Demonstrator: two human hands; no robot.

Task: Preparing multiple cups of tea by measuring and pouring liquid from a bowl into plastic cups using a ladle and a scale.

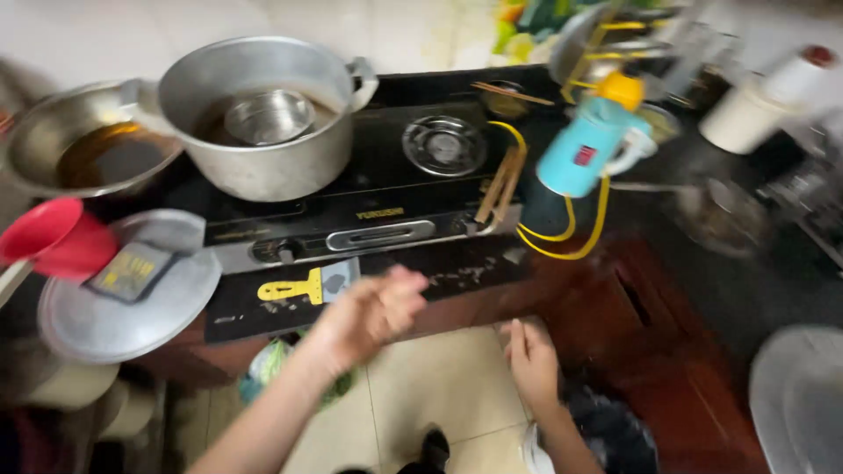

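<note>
Both forearms are being seen rising from the bottom edge, nearest the camera. Left hand (373, 314) is being held loosely curled, fingers bent inward, just in front of the counter edge; nothing is being seen in its grasp, though motion blur is smearing the fingertips. Right hand (531, 360) is being held flat, fingers extended and together, empty, above the tiled floor (439, 395).

Hidden or unclear: the right side of the view is being heavily blurred; a pale round shape (799, 399) at the lower right is being cut off by the frame edge and cannot be identified. A red scoop (57, 239) is being cropped at the left edge.

Containers: a large metal pot (263, 132) is standing on the left burner of the black gas stove (369, 175), holding dark liquid with a small steel bowl (268, 116) sitting in it. A shallow pan (83, 140) beside it, touching the pot's rim, is holding brownish liquid, possibly oil. A round metal lid (132, 298) is lying at the counter's left.

Nearest the left hand, a yellow-handled scraper (307, 284) is lying flat on the counter strip before the stove, long axis running left to right, blade pointing right, handle pointing left. A turquoise bottle with a yellow cap (593, 140) is standing tilted right of the stove.
</note>
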